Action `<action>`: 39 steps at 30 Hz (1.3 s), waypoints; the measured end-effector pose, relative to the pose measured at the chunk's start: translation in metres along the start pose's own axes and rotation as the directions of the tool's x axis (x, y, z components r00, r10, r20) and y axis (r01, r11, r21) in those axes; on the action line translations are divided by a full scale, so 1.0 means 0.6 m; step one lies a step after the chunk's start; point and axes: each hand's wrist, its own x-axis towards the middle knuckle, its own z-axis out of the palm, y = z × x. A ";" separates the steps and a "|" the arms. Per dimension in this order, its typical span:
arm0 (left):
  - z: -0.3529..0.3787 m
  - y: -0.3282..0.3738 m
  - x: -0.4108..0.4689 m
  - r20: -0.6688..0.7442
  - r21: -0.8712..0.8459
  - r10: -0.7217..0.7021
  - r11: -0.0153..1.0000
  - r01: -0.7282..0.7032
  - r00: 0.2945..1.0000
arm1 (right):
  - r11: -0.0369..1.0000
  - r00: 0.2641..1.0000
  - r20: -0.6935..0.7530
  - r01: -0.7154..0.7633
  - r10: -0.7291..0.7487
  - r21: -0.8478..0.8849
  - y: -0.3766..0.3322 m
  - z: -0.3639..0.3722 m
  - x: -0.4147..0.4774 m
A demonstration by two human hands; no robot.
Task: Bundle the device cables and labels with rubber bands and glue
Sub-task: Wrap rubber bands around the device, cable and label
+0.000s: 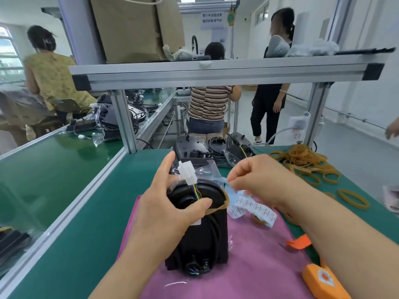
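Banding the labels to the device

Left hand (172, 203) clamps the black device (200, 229) steady; right hand (259, 180) fingers pinch the label strip (252, 207), apparently tucking it under the rubber band (218, 209).

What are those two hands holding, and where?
The left hand grips the black device at its top, by the rubber band; the right hand pinches the label strip at its upper end.
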 end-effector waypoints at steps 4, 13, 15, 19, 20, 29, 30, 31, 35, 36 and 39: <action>0.000 0.001 0.001 0.024 -0.006 -0.007 1.000 0.007 1.000 | 0.980 0.984 -0.011 0.178 -0.179 -0.092 0.027 -0.011 -0.020; -0.052 -0.013 0.038 0.181 -0.456 -0.108 0.871 0.181 0.977 | 0.887 0.931 0.022 0.339 -0.364 0.313 0.057 0.112 -0.021; -0.066 -0.030 0.032 0.172 -0.486 -0.155 0.846 0.221 0.973 | 0.872 0.938 0.029 0.310 -0.346 0.379 0.060 0.115 -0.010; -0.071 -0.055 0.004 0.255 -0.266 -0.129 0.944 0.198 0.958 | 0.777 0.948 0.112 0.174 -0.299 0.604 0.070 0.108 0.015; -0.069 -0.055 0.000 0.260 -0.277 -0.120 0.941 0.193 0.958 | 0.741 0.947 0.144 0.125 -0.288 0.660 0.071 0.106 0.019; -0.077 -0.014 0.013 0.075 -0.138 0.072 0.989 -0.061 0.995 | 0.535 0.881 0.340 -0.123 -0.328 0.836 0.072 0.097 0.015; -0.078 -0.009 0.014 0.063 -0.066 0.114 0.992 -0.109 0.992 | 0.518 0.875 0.350 -0.140 -0.334 0.844 0.071 0.097 0.015; -0.078 -0.004 0.014 0.056 0.021 0.165 0.986 -0.167 0.985 | 0.502 0.869 0.359 -0.155 -0.340 0.851 0.070 0.097 0.014; -0.079 0.025 0.017 0.134 0.352 0.390 0.841 -0.411 0.911 | 0.462 0.865 0.361 -0.176 -0.350 0.869 0.068 0.099 0.012; -0.078 0.031 0.017 0.169 0.430 0.417 0.784 -0.447 0.893 | 0.455 0.865 0.360 -0.178 -0.351 0.872 0.070 0.099 0.011; -0.073 0.045 0.015 0.218 0.488 0.431 0.729 -0.480 0.876 | 0.430 0.856 0.372 -0.202 -0.359 0.880 0.076 0.096 0.010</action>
